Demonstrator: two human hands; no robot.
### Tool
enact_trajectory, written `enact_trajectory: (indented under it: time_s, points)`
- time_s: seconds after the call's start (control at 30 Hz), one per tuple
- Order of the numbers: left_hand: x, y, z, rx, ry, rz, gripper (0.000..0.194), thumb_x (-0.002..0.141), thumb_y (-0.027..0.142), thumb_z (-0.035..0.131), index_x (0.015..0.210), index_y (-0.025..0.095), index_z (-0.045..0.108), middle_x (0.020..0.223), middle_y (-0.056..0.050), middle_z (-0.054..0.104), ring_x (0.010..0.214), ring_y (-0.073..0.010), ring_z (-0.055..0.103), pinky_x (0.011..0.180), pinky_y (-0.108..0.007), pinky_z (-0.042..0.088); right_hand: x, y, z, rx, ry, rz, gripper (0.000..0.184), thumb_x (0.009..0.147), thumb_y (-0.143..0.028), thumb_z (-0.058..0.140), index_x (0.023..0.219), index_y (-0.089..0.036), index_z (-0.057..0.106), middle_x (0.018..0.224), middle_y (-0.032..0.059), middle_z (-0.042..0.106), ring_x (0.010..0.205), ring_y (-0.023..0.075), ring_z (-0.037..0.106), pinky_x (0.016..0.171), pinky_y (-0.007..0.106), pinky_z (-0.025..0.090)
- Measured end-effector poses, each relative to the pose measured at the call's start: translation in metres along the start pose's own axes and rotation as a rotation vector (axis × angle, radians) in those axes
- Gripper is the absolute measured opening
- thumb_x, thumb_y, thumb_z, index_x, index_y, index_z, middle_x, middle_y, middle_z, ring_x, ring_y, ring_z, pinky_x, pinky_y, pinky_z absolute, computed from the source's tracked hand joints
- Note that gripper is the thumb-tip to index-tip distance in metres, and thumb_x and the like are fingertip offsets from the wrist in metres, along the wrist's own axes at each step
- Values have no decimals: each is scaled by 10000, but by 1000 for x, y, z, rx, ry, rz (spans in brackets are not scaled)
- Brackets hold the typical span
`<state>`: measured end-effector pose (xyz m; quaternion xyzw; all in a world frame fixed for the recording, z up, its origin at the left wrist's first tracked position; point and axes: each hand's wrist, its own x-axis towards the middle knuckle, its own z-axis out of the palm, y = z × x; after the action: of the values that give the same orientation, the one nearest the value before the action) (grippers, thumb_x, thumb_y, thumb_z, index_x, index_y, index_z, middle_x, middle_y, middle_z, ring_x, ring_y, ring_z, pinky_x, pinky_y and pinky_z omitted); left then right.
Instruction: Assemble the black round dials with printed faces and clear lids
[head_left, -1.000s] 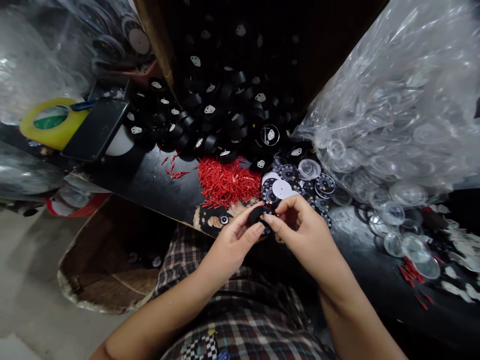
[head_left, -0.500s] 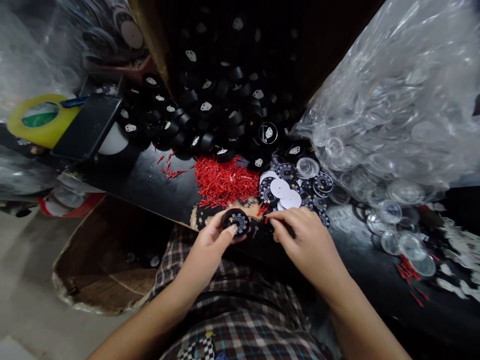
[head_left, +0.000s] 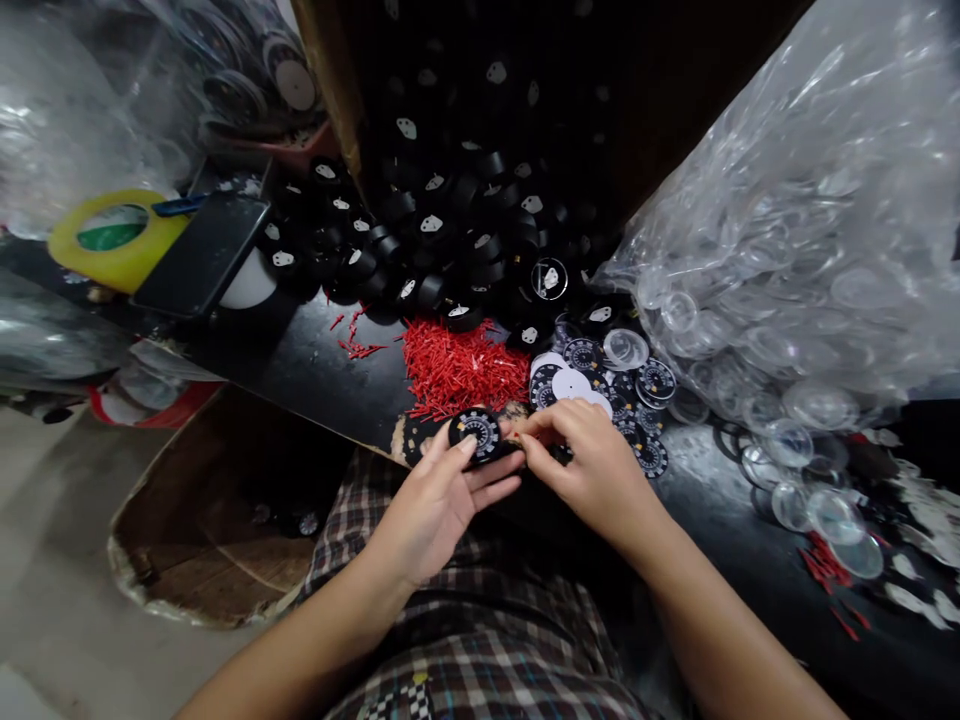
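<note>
My left hand (head_left: 439,500) grips a round black gauge (head_left: 478,436) at its edge, dial face up, thumb on the rim and the other fingers stretched beneath. Close beside it, my right hand (head_left: 596,465) pinches a tiny red pointer (head_left: 517,436), mostly hidden by the fingertips. Just beyond the gauge lies a heap of red pointers (head_left: 461,370). Printed dial discs (head_left: 651,457), some with the white side up, overlap behind my right hand. Farther back are many black gauge housings (head_left: 431,225) with small white plates inside.
A bag of clear round covers (head_left: 795,290) spills onto the bench at right, near more red pointers (head_left: 825,562). To the left are a yellow tape roll (head_left: 64,235) and a black phone (head_left: 202,255). A large open container (head_left: 180,560) stands below the bench edge.
My hands moved apart, then together again. The right hand picked up a red pointer and brought it to the gauge. The left hand turned the dial face up and spread its lower fingers.
</note>
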<state>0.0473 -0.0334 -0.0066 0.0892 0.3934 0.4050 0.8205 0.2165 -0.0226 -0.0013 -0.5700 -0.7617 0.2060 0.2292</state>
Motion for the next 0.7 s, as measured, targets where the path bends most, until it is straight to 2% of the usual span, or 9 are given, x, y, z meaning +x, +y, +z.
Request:
enact_trajectory:
  time_s: [0.07,0.17,0.37,0.5,0.6,0.7]
  points:
    - [3,-1,2,-87,-44,-65,153,880,226,575,1010,184,642,1094,-67,717,942,-223,705,959,-454,492,-7,-1,-1,155,70,-2,38,874,-208,557,856,-203,590,807,23,644,779,182,559,741,336,399]
    - [6,-4,8,-109,-49,-15,161,891,214,551,986,145,660,1045,-90,735,993,-214,688,1008,-412,466,-17,-5,-3,184,129,26,26,882,-203,555,874,-206,579,879,34,635,876,191,564,806,350,414]
    - [2,-9,14,78,-35,185,187,888,254,582,1053,191,645,1081,-69,727,1095,-224,644,1013,-394,451,-21,-14,-7,3,127,123,81,879,-252,573,817,-201,565,815,35,608,816,207,547,745,363,381]
    - [6,-7,14,129,-4,263,356,880,265,594,1233,276,557,1088,-35,719,1086,-207,644,1028,-399,428,-20,-21,-12,202,147,125,116,904,-237,535,793,-217,558,793,19,597,786,182,553,724,328,406]
    - [13,-9,16,229,-5,249,379,855,255,619,1230,289,569,1109,-18,702,1088,-206,629,1006,-370,440,-20,-24,-14,306,118,137,109,915,-254,524,823,-225,575,821,23,598,799,180,558,722,316,422]
    - [16,-14,19,313,-54,232,294,844,240,621,1137,256,634,1170,-18,668,1139,-213,584,990,-329,443,-20,-24,-13,239,109,164,120,919,-255,510,827,-223,580,803,24,582,779,183,546,721,323,408]
